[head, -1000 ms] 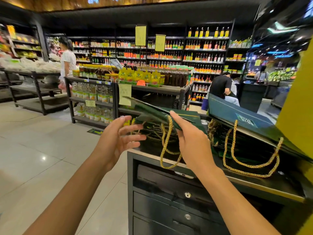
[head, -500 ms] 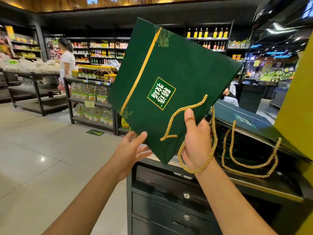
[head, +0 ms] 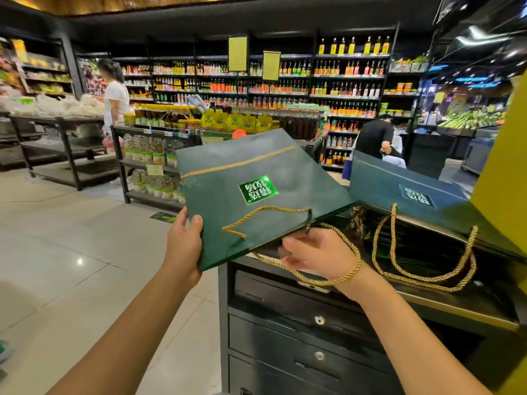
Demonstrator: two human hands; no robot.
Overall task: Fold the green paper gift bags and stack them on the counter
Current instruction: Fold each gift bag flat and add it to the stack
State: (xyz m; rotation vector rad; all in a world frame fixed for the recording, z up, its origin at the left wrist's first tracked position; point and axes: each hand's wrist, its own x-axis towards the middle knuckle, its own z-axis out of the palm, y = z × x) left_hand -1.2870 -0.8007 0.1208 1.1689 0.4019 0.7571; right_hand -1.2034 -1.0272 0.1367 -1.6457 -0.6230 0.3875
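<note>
I hold a flat green paper gift bag (head: 256, 195) with a gold stripe, a shiny green logo and gold rope handles, nearly level above the counter's left end. My left hand (head: 185, 240) grips its near left corner, thumb on top. My right hand (head: 316, 252) is under the bag's near right edge with curled fingers; one rope handle loops round that wrist. What the fingers hold is hidden by the bag. To the right, a stack of flat green bags (head: 405, 195) lies on the dark counter (head: 456, 306), its rope handles hanging forward.
The counter has dark drawers (head: 308, 346) below. A yellow pillar (head: 502, 172) rises at the right. Shelving racks of bottles (head: 154, 155) stand ahead across the tiled floor (head: 71, 252). A person in white (head: 115, 98) and a person in black (head: 373, 138) stand among the shelves.
The bag was lifted from the counter by my right hand, held upright, then tipped down nearly flat. My left hand took hold of its near left corner; my right hand moved under its edge.
</note>
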